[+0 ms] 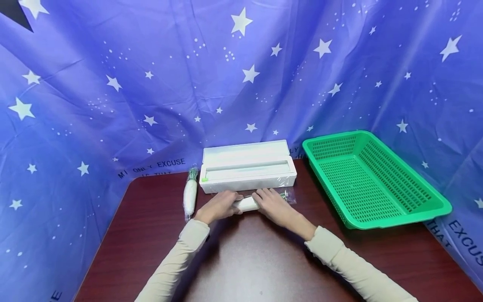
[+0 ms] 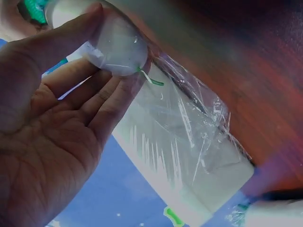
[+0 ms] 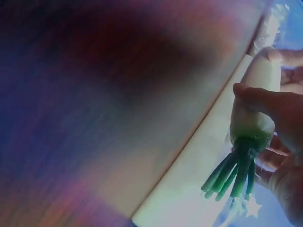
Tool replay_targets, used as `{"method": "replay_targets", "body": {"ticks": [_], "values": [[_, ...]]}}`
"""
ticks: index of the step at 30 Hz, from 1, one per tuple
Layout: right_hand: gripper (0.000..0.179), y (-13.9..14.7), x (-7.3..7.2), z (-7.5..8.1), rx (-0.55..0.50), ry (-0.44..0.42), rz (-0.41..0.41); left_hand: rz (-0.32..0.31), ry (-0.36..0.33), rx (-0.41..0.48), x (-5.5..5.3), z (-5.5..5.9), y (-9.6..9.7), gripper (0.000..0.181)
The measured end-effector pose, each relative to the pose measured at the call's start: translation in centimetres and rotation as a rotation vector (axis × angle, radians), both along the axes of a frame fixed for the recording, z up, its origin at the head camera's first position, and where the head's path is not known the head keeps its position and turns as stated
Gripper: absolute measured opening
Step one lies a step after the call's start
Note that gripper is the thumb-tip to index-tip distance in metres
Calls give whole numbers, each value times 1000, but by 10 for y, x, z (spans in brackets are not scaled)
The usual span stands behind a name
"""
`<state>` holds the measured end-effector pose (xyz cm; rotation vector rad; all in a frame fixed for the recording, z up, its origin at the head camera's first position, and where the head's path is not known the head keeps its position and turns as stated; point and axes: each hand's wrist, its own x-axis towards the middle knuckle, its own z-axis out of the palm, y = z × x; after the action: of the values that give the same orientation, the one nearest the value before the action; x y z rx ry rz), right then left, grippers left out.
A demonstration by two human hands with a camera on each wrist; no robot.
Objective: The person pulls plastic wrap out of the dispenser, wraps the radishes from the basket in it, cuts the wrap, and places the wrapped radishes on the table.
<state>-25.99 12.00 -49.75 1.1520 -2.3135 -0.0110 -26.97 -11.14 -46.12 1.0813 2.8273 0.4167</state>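
Note:
In the head view a white radish (image 1: 247, 204) lies crosswise between the two hands, in front of a long white cling film box (image 1: 247, 183). My left hand (image 1: 222, 204) grips its root end; in the left wrist view the thumb and fingers hold the radish tip (image 2: 116, 47), with clear plastic film (image 2: 189, 127) spreading beyond it. My right hand (image 1: 277, 207) holds the leafy end. Cut green stalks on the radish (image 3: 258, 113) show in the right wrist view, the thumb lying across the white body. Palms and fingers hide much of it in the head view.
Left of the box lies another radish (image 1: 190, 195), wrapped in clear plastic. The box's lid (image 1: 247, 152) stands raised at the back, and a small green piece (image 1: 205, 179) sits at its left front. A green basket (image 1: 377, 222) stands on the right of the dark red table (image 1: 151, 251).

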Motion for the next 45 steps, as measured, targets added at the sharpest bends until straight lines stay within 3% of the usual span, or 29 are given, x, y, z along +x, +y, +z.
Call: {"method": "replay_targets", "body": {"ticks": [3, 5, 13, 16, 20, 25, 30, 38, 42, 45], "values": [[44, 1, 0, 2, -59, -110, 21, 33, 28, -12, 5, 1, 1, 16], [45, 2, -1, 5, -72, -181, 23, 47, 88, -21, 11, 1, 2, 20], [38, 9, -2, 19, -167, -407, 18, 56, 486, 53, 25, -15, 12, 65], [35, 11, -2, 21, -184, -447, 24, 56, 579, 42, 25, -24, 17, 62], [31, 11, -4, 22, -185, -478, 43, 44, 640, 17, 22, -32, 17, 52], [29, 11, -5, 25, -171, -508, 42, -14, 617, 87, 17, -33, 12, 48], [31, 11, -4, 26, -136, -487, -1, -50, 513, 125, 10, -27, 8, 45], [70, 12, -2, 9, -98, -308, -5, -19, 261, 126, 0, -15, 5, 42], [65, 9, -6, 4, -102, -191, 18, -4, 196, 142, -7, -16, 3, 42], [54, 6, -10, 1, -93, -148, 24, -5, 218, 150, -9, -19, 2, 41]]}}
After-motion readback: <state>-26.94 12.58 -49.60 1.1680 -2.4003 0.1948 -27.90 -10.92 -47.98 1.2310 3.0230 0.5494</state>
